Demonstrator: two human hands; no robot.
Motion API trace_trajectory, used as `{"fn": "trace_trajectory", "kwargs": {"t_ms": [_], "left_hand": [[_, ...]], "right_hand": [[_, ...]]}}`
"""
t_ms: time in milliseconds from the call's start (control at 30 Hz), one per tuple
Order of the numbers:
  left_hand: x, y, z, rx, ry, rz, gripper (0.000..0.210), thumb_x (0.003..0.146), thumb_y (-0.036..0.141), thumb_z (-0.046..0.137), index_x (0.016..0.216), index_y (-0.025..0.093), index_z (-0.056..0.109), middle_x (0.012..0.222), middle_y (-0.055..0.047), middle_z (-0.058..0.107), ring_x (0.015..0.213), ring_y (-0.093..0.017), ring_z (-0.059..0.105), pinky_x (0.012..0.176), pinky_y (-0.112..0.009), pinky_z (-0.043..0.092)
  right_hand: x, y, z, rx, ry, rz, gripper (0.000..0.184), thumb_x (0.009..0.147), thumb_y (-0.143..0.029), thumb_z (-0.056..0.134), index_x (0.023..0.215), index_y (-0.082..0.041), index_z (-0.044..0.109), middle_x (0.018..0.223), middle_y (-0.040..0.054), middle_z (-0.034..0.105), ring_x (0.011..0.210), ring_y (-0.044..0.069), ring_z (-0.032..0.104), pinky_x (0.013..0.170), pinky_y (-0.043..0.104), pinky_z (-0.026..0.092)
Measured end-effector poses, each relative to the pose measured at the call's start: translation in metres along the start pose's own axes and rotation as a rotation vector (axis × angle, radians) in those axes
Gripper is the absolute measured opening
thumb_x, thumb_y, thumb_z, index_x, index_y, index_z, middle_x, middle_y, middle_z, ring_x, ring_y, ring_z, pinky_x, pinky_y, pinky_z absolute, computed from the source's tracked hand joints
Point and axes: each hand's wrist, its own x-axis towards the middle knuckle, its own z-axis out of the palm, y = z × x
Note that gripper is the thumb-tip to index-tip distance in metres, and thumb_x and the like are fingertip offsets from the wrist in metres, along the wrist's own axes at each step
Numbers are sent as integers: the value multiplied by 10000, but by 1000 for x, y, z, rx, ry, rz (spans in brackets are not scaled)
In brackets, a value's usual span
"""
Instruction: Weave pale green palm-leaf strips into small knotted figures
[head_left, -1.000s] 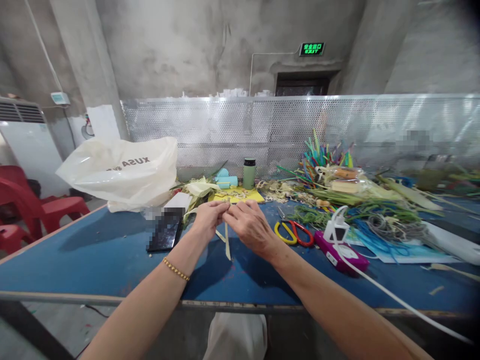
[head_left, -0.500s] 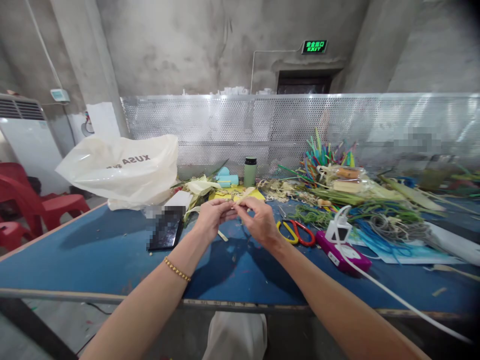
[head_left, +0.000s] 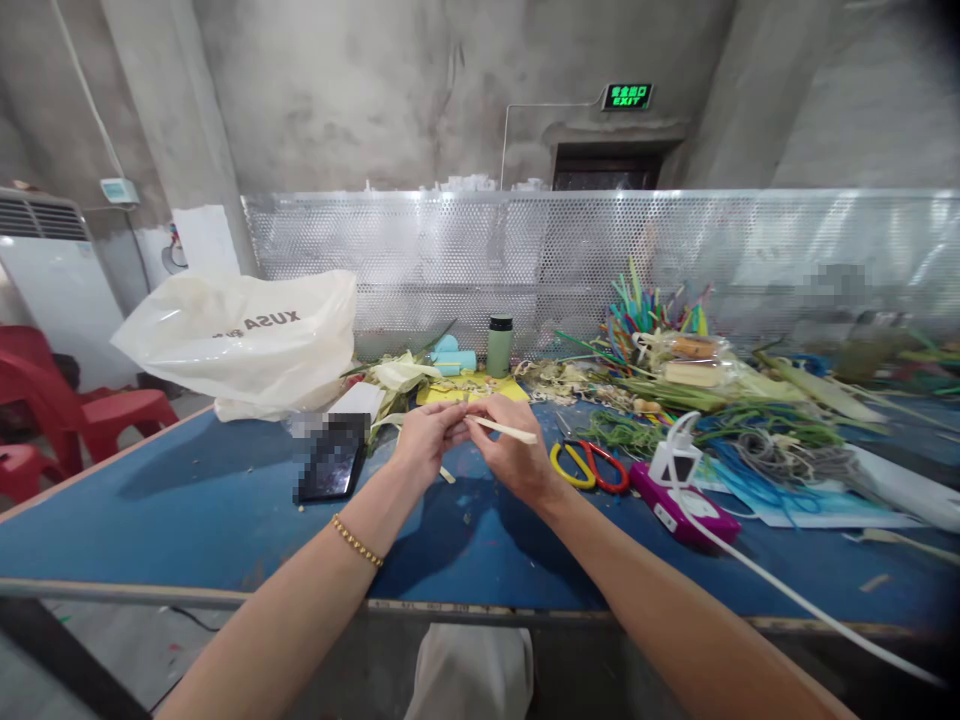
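Observation:
My left hand [head_left: 429, 437] and my right hand [head_left: 514, 447] meet above the blue table [head_left: 285, 550], fingertips close together. Between them is a pale, flat strip of plant husk [head_left: 504, 430], whose free end sticks out to the right across my right hand. Both hands are closed, pinching at the strip's left end; the fingers hide exactly how it is held there. A short pale scrap [head_left: 448, 475] lies on the table just below my left hand. Behind the hands is a yellow sheet [head_left: 450, 388] with small pale bits on it.
Scissors [head_left: 589, 466] with yellow and red handles lie right of my hands, near a purple power strip [head_left: 682, 505] with a white cable. On the left are a dark phone [head_left: 334, 458] and a white plastic bag [head_left: 240, 340]. A green bottle [head_left: 499, 345] stands behind.
The strip's free end now lies out to the right over my right hand, where it did not show before. My right-hand fingers have shifted slightly; both hands stay in nearly the same place.

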Motion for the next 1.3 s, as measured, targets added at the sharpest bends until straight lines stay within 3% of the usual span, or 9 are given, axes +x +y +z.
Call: {"fn": "trace_trajectory", "kwargs": {"t_ms": [433, 733, 1033, 1300], "left_hand": [[-1, 0, 1, -32, 3, 12, 96, 645, 104, 700, 640, 98, 605, 628, -47, 657, 566, -121, 622, 645, -271, 532], [0, -1, 2, -28, -4, -17, 84, 646, 104, 704, 686, 91, 632, 672, -60, 673, 603, -128, 640, 644, -251, 516], [-4, -1, 2, 4, -45, -8, 148, 626, 117, 723, 578, 117, 583, 496, 29, 541, 434, -53, 482, 567, -212, 476], [-7, 1, 6, 28, -21, -25, 134, 644, 84, 682, 574, 125, 575, 503, 20, 556, 449, -70, 515, 580, -222, 483]], "right_hand": [[-1, -3, -7, -58, -57, -26, 125, 838, -161, 545, 921, -181, 636, 873, 56, 656, 845, 197, 568, 778, 330, 356], [-2, -1, 1, -76, -5, 4, 124, 837, -153, 538, 918, -184, 628, 891, 56, 654, 879, 205, 562, 808, 335, 360], [-3, 3, 3, -70, -16, -9, 92, 828, -154, 549, 872, -181, 625, 865, 48, 657, 864, 197, 571, 799, 327, 357], [-1, -4, -2, -185, 3, -13, 154, 861, -198, 504, 730, -166, 576, 749, 45, 618, 738, 170, 533, 735, 316, 334]]}}
